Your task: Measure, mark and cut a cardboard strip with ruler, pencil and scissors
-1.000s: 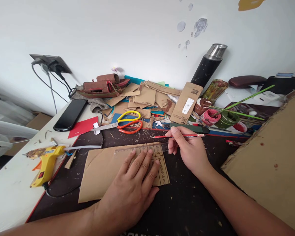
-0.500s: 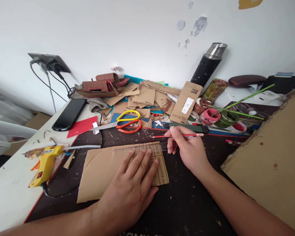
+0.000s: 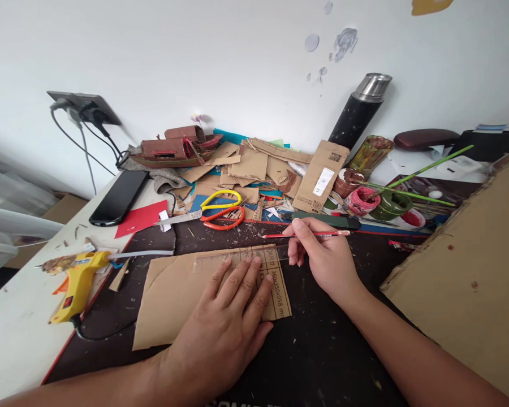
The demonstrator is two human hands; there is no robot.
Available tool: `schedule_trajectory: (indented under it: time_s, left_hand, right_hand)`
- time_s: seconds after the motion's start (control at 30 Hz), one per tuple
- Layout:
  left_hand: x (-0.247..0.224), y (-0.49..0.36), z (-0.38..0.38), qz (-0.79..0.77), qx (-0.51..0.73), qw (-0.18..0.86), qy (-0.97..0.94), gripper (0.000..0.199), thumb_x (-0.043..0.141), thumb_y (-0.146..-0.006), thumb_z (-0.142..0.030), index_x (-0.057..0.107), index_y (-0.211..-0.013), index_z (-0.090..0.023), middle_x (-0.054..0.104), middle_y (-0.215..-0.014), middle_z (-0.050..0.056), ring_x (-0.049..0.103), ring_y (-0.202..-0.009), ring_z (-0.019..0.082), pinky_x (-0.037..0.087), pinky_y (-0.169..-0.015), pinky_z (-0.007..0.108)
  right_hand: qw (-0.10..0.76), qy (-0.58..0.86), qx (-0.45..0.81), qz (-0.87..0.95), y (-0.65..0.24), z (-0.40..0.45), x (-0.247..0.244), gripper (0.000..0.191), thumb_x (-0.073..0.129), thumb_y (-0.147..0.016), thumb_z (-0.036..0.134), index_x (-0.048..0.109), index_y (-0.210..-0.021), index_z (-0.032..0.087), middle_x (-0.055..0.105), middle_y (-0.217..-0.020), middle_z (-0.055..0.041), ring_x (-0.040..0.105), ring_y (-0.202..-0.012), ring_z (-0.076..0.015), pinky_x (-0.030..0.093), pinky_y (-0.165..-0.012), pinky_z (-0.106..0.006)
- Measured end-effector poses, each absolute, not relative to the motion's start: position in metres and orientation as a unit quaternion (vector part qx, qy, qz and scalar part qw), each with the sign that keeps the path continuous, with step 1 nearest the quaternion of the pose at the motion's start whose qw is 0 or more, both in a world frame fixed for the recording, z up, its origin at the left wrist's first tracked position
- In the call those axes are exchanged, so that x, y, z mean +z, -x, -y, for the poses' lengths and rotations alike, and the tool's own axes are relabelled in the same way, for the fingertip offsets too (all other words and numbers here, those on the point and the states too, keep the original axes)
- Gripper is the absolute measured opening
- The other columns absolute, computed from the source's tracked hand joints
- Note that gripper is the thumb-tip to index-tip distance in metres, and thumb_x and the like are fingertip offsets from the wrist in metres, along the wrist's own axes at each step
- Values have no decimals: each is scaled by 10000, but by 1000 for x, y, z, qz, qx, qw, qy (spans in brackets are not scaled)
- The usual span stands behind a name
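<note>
Brown cardboard piece (image 3: 167, 299) lies flat on the dark mat (image 3: 309, 350) that covers part of the white desk (image 3: 17, 333); printed characters and ruled lines at its right end, "360x350x958" legible. Clear ruler (image 3: 240, 255) lies along the piece's far edge and extends past its right end over the mat.

Left hand (image 3: 229, 325): palm down over the cardboard, fingers extended and slightly apart, fingertips on the ruler, gripping nothing. Right hand (image 3: 324, 257): thumb and index finger clamped together on a red pencil (image 3: 275, 236), held nearly level, tip toward the left. Its remaining fingers are curled beside the ruler's right end; contact there cannot be determined.

Surroundings: scissors (image 3: 202, 215) with one yellow and one orange handle, beyond the ruler. Green-handled tool (image 3: 326, 220) just beyond the pencil. Yellow glue gun (image 3: 77, 288) to the left; phone (image 3: 119, 198) next to red paper (image 3: 142, 219). Cardboard scraps (image 3: 252, 164) heaped near the wall, beside a reddish-brown model boat (image 3: 165, 151).
</note>
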State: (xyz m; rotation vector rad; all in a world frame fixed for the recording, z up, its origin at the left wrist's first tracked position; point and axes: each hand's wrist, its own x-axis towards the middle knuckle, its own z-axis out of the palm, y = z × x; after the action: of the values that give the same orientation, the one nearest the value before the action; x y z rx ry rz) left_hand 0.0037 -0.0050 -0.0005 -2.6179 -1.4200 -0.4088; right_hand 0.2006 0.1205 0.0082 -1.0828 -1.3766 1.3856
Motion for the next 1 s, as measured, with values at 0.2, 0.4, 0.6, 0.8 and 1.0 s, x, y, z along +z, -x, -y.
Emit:
schedule_trajectory:
  time_s: [0.2,0.4,0.6,0.8,1.0]
  left_hand:
    - [-1,-4,5,473,-140,63,868,524,538,-1124,-479,640,-1501,-130,613,-1599,209,546,-1498,364,292,-1296,559]
    - [-3,-4,5,472,-144,64,868,525,514,-1134,-477,635,-1504,-125,594,-1615,217,539,-1506,370,305,-1290,567]
    - [-3,-3,5,473,-145,58,867,522,516,-1133,-468,635,-1505,-122,582,-1623,227,537,-1508,377,298,-1290,570]
    - [-4,-3,6,473,-145,53,867,529,515,-1136,-472,625,-1520,-124,575,-1631,221,537,-1511,378,282,-1297,566]
    - [-2,-3,5,470,-146,62,868,524,479,-1149,-469,637,-1506,-119,597,-1610,220,556,-1492,378,302,-1281,570]
  right_hand:
    - [440,435,558,553,-201,-120,9,526,713,-970,716,750,-861,203,660,-586,9,624,-467,-138,461,-438,-239]
    - [442,430,560,553,-201,-121,9,533,712,-972,711,739,-838,196,652,-585,12,616,-463,-129,456,-435,-228]
    - [450,427,562,546,-201,-121,9,528,722,-964,707,736,-846,193,651,-584,16,618,-456,-126,457,-428,-223]
    - [454,431,569,533,-199,-121,9,532,732,-952,712,729,-832,193,646,-577,20,615,-448,-120,451,-424,-213]
    - [453,432,570,532,-200,-121,10,535,731,-952,712,723,-817,194,648,-572,17,612,-445,-118,442,-423,-210]
